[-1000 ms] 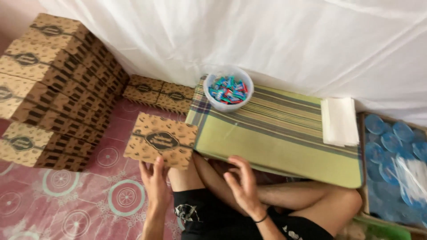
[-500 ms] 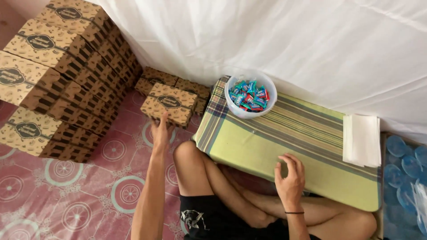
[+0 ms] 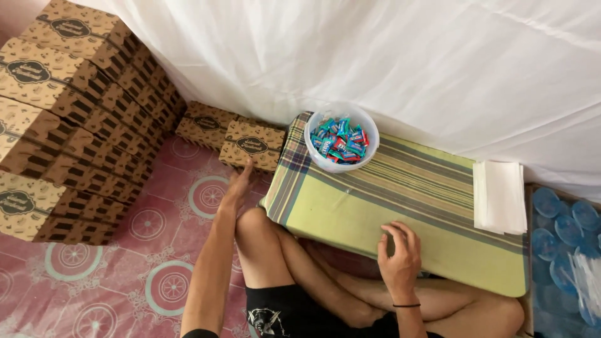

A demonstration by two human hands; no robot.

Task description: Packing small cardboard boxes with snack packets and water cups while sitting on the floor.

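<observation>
My left hand (image 3: 236, 188) reaches out over the patterned floor mat, fingers apart, its tips just short of a brown patterned cardboard box (image 3: 253, 144) that lies on the floor beside another like it (image 3: 205, 124). It holds nothing. My right hand (image 3: 398, 249) rests on the green striped cloth (image 3: 350, 206) over the low table, fingers curled loosely, with nothing visible in it. A white bowl (image 3: 341, 138) full of small wrapped candies stands at the table's far left corner.
Stacks of the same brown boxes (image 3: 62, 119) fill the left side. A pile of white napkins (image 3: 499, 196) lies at the table's right end. Blue plastic lids or cups (image 3: 563, 231) sit in a tray at the far right. White cloth (image 3: 375, 56) hangs behind. My crossed legs are under the table.
The box that my hands held near my lap now lies on the floor by the other box. My left hand has let go and drawn back slightly; my right hand moved onto the table.
</observation>
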